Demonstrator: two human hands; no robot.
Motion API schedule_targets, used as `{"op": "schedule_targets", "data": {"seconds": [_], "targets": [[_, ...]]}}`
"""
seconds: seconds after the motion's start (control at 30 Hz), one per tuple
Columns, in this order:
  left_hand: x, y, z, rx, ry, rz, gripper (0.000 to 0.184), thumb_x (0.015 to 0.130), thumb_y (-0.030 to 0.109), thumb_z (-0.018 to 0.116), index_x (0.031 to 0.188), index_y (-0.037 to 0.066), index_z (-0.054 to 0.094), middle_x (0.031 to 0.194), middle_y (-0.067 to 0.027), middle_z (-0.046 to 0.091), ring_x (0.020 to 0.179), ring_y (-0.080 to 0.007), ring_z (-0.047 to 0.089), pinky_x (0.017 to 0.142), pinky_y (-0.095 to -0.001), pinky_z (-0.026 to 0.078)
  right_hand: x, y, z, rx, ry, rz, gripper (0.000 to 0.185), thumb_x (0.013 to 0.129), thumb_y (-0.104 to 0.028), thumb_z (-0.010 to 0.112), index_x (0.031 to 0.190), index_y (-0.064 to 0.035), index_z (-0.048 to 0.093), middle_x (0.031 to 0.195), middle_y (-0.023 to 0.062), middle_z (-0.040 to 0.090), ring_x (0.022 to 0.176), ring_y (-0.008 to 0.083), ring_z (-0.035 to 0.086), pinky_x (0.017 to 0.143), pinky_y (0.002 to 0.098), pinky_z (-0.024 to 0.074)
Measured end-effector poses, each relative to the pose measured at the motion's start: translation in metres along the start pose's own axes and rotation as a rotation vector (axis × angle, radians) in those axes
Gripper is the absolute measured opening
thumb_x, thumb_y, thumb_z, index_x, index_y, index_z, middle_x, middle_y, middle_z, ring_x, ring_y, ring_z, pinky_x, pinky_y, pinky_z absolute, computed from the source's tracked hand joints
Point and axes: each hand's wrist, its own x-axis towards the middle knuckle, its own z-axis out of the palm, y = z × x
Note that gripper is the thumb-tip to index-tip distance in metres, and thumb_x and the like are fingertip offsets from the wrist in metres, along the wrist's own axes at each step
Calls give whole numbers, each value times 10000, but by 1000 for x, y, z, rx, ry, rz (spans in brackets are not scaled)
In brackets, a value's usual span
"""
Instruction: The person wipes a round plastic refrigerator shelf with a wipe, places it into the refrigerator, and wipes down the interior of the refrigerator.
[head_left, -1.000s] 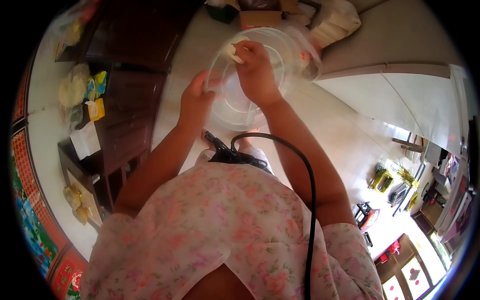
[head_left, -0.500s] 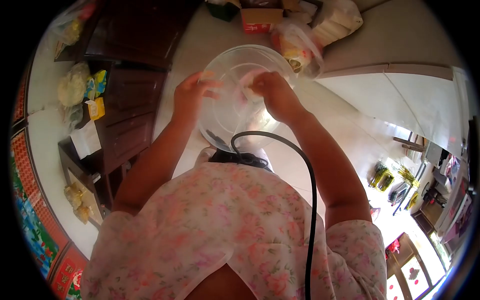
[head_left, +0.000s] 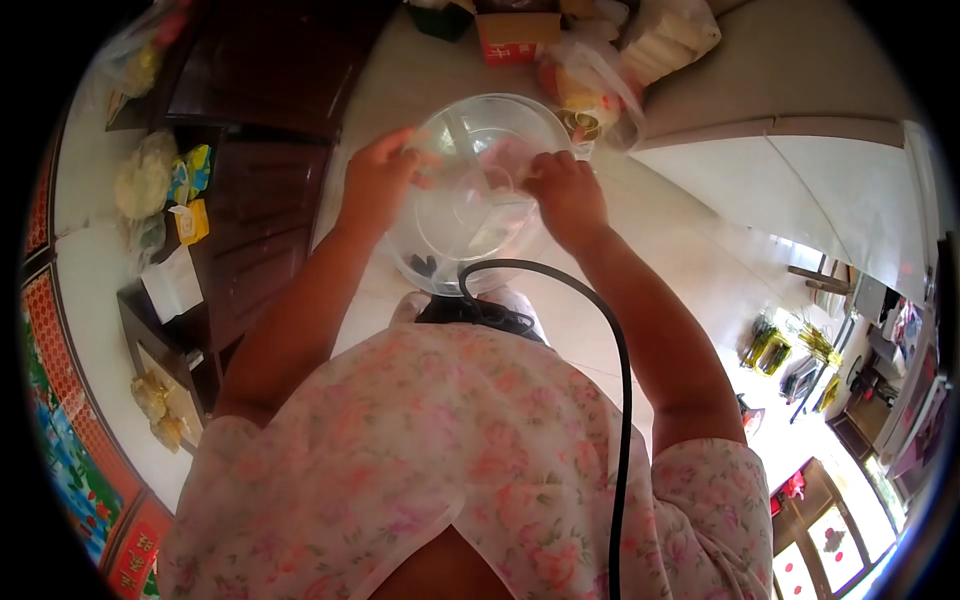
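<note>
A round clear plastic container (head_left: 425,225) with dividers is in front of my body, above my knees. Something pinkish shows in or through its right half, too unclear to name. Beside the container's upper left rim is my left hand (head_left: 382,180), its fingers apart and slightly blurred. My right hand (head_left: 568,198) overlaps the right side of the container. Its fingers are curled together, and what they pinch is hidden. A small dark shape (head_left: 424,265) shows at the container's lower left.
A black cable (head_left: 620,360) loops in front of my floral shirt. Beyond the container, a red box (head_left: 510,48) and plastic bags (head_left: 590,85) lie on the floor. Dark cabinets (head_left: 270,190) stand at left, a white surface (head_left: 760,190) at right.
The container has shifted slightly left and its dividers lie at a different angle. My right hand has moved a little right and down, toward the container's right side. My left hand has moved slightly left.
</note>
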Motion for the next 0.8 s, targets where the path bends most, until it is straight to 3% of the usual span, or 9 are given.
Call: {"op": "schedule_targets", "data": {"seconds": [0.13,0.2,0.23,0.37,0.43,0.5,0.7,0.77,0.8], "targets": [[10,1,-14,129,-49,14,346,868,145,504,1152,-28,600,921,-127,696,676,-155,652,638,-257,512,-8,9,9,-64,-80,157,198,749,-101,567,854,-173,719,1002,24,572,1005,238,520,835,375,440],[11,8,-12,116,-41,-10,353,862,142,504,1154,-31,599,915,-127,696,663,-158,649,633,-260,514,-5,-1,15,228,167,114,243,748,-76,560,876,-202,724,1027,23,578,1013,248,525,865,393,441],[12,10,-11,103,-35,-31,359,856,140,504,1156,-34,597,909,-127,697,649,-160,647,628,-262,516,-5,-8,12,311,128,46,276,746,-61,558,891,-224,726,1042,22,582,1022,251,528,883,399,445],[18,1,-19,115,-51,-42,368,845,133,511,1162,-33,598,891,-127,698,619,-162,641,613,-265,516,-18,15,25,-2,-21,112,217,749,-31,566,841,-155,719,1030,32,582,1008,262,546,829,369,469],[19,4,-24,112,-91,-111,376,842,132,515,1173,-28,593,876,-122,698,609,-159,636,601,-266,514,-6,18,13,14,-29,121,222,770,-26,560,886,-146,706,1029,36,573,1007,271,547,816,373,481],[21,-1,-20,102,-114,-116,379,839,135,505,1173,-23,593,861,-125,695,589,-158,629,596,-261,503,12,14,0,149,295,82,219,764,-57,569,918,-157,688,1047,29,556,990,258,537,782,348,502],[16,6,-2,107,-228,-133,375,852,120,493,1186,-27,579,848,-132,692,576,-161,621,588,-257,490,63,4,-16,245,453,18,263,666,-90,697,916,-152,640,1012,42,550,960,273,538,770,372,490],[14,7,1,100,-261,-136,372,863,120,494,1197,-23,574,858,-132,693,591,-165,624,596,-267,498,67,2,-12,165,521,99,336,627,-154,759,923,-150,601,997,40,548,965,285,534,816,393,460],[11,9,1,81,-254,-131,371,866,117,490,1199,-24,572,856,-130,692,594,-165,623,595,-267,498,67,1,-9,239,494,250,357,629,-192,765,934,-148,585,993,46,562,960,290,543,847,398,442]]}}
